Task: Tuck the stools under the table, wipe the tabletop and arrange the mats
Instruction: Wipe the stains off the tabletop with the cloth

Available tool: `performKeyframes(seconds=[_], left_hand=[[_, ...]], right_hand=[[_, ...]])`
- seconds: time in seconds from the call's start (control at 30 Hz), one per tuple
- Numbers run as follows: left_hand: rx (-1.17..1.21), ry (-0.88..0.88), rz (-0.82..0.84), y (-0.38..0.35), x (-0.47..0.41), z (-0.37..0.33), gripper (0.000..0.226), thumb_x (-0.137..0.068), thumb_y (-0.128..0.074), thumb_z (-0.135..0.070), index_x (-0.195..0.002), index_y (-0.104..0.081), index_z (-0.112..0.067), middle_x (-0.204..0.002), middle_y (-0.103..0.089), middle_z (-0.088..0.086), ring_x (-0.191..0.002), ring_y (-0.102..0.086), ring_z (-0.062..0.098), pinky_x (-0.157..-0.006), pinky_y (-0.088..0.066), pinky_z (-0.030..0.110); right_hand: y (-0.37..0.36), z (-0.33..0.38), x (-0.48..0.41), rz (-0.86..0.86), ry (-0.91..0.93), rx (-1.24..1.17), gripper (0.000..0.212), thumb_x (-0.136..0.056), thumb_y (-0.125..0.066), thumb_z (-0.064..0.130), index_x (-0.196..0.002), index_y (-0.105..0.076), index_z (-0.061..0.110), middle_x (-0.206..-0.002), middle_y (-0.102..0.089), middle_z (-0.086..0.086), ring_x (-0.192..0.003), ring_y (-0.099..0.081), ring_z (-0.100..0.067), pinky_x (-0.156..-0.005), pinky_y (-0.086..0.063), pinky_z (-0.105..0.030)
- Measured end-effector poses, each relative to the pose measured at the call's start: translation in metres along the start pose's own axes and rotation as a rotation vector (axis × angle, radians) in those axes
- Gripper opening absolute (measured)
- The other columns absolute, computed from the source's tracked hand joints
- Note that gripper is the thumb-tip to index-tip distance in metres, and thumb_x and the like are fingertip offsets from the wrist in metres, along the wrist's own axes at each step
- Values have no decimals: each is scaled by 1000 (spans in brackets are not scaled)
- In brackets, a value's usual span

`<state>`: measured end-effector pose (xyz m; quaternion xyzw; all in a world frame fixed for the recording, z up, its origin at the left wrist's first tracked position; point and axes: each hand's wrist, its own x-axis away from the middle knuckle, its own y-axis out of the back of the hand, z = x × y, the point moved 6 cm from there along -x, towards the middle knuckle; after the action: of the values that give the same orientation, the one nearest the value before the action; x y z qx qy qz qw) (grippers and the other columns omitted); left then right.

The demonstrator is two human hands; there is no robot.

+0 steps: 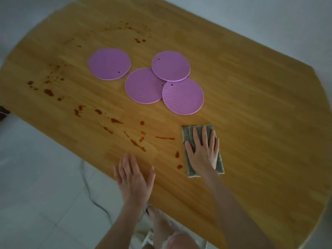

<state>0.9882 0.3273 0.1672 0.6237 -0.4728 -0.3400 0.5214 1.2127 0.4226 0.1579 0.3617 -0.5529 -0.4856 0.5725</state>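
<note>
While our right hand (203,153) presses the grey cloth (187,134) flat with straight fingers near the table (260,123) edge, our left hand (133,177) lies relaxed, fingers spread, beside reddish stains (138,144); four purple mats (143,85) cluster at mid-table.

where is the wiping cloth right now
Head view, lower right of centre: the folded grey cloth lies flat on the table under the right hand, below the nearest purple mat, beside the reddish-brown stains.
</note>
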Motion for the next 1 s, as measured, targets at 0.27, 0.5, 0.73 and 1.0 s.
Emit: performKeyframes(seconds=[0.27, 0.5, 0.73, 1.0], left_hand=[[-65, -81, 120, -3, -27, 25, 100, -81, -21, -74, -140, -31, 5, -143, -34, 23, -134, -30, 38, -112, -16, 56], [-55, -79, 161, -4, -29, 25, 99, -81, -19, -75, -141, -29, 2, -145, -30, 20, -135, -25, 35, -112, -15, 55], [-56, -78, 207, -4, -30, 25, 99, -82, -15, -76, -139, -31, 3, -142, -33, 20, -133, -26, 35, -112, -10, 52], [-28, -165, 130, 10, -61, 52, 87, -84, -28, -67, -135, -38, 2, -136, -37, 21, -128, -31, 37, -112, -16, 52]], right_hand=[[-11, -3, 44, -93, -191, -99, 69, -89, -9, 64, -149, -4, 30, -160, -9, -7, -146, -3, -33, -118, 0, -46], [-16, 47, 19, -133, -42, -51, 64, -95, -15, 59, -150, -22, 29, -158, -17, -5, -145, -16, -34, -115, -1, -45], [-29, 66, 54, -151, -174, -136, 64, -96, -16, 56, -150, -23, 23, -156, -23, -10, -143, -18, -38, -114, -8, -50], [-15, 76, 8, -197, -198, -122, 65, -93, -16, 57, -151, -18, 27, -159, -14, -6, -146, -9, -33, -117, -7, -49]])
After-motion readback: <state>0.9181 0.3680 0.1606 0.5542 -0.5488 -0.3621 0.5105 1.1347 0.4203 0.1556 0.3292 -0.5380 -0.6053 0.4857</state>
